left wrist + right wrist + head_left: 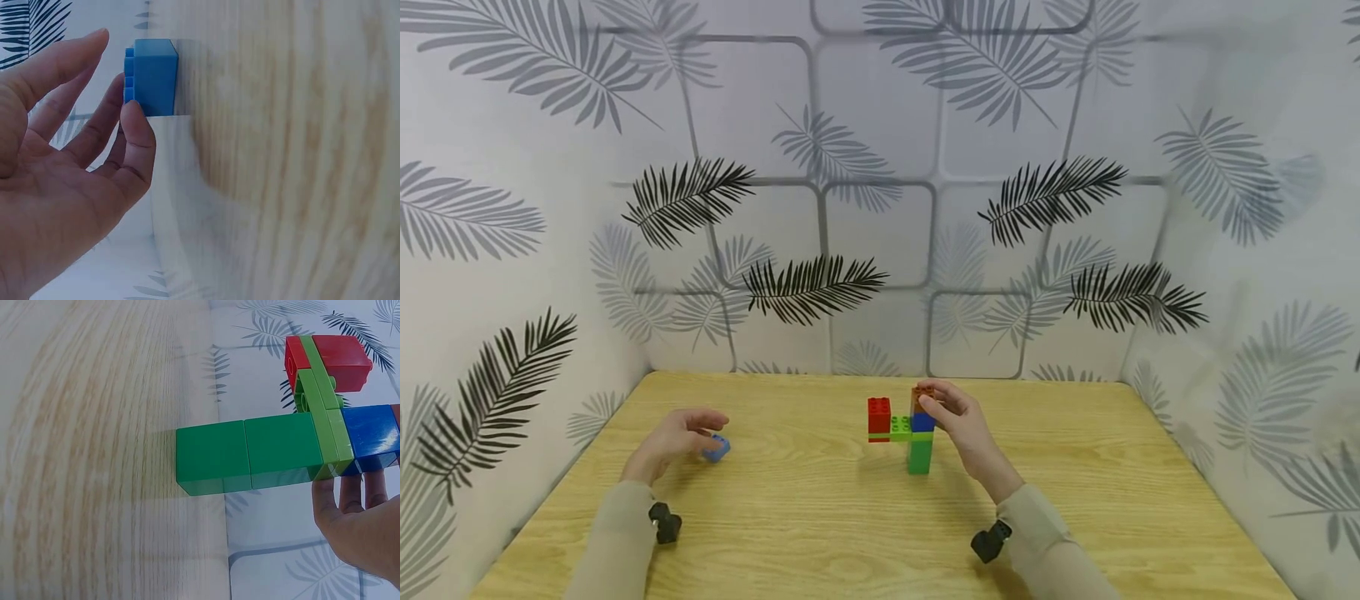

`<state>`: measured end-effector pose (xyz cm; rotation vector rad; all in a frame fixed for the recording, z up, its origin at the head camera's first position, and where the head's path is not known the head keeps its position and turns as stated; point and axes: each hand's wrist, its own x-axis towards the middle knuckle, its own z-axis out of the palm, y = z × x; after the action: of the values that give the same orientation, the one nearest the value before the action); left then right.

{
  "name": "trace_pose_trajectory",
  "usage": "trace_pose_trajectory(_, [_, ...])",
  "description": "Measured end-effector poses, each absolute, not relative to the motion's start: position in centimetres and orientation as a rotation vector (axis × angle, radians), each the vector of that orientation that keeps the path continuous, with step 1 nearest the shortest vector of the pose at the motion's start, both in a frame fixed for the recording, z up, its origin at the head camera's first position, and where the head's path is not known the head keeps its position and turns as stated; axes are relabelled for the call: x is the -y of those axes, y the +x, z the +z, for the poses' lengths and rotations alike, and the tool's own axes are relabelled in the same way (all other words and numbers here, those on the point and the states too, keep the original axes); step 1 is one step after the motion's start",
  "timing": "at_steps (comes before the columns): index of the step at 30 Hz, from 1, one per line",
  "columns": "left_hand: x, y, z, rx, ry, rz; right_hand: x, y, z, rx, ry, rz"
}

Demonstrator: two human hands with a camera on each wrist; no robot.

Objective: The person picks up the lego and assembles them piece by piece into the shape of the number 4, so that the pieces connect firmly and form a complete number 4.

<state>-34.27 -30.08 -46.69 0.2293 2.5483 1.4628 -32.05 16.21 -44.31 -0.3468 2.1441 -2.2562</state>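
A tower of toy building bricks stands on the table: green bricks [212, 459] at the base, light green plates [900, 429] sticking out to the left, a blue brick [374, 434] above them and an orange-brown brick [918, 404] on top. Red bricks [879, 415] sit at the plates' far end, above and below in the right wrist view. My right hand [966, 423] pinches the orange-brown top brick, other fingers along the tower's side. At left, my left hand [676, 437] hovers with spread, slightly bent fingers beside a loose blue brick [156, 78], fingertips right at its studs.
The wooden table [805, 517] carries the tower right of its middle and the loose brick toward its left side. Leaf-patterned cloth walls [880, 333] rise at the back and both sides. Each wrist wears a small black camera [665, 523].
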Motion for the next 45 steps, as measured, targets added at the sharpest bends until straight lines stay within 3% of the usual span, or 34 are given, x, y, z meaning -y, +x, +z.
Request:
trace_pose_trajectory(25, [29.5,-34.8,-47.2,-2.607,0.243,1.311,-16.3,-32.2,-44.3,-2.149,-0.358,-2.25])
trace_pose_trajectory(45, [25.4,-35.5,-45.5,-2.641,0.419,1.649,-16.3,-32.0,-44.3,-2.155,-0.352,-2.235])
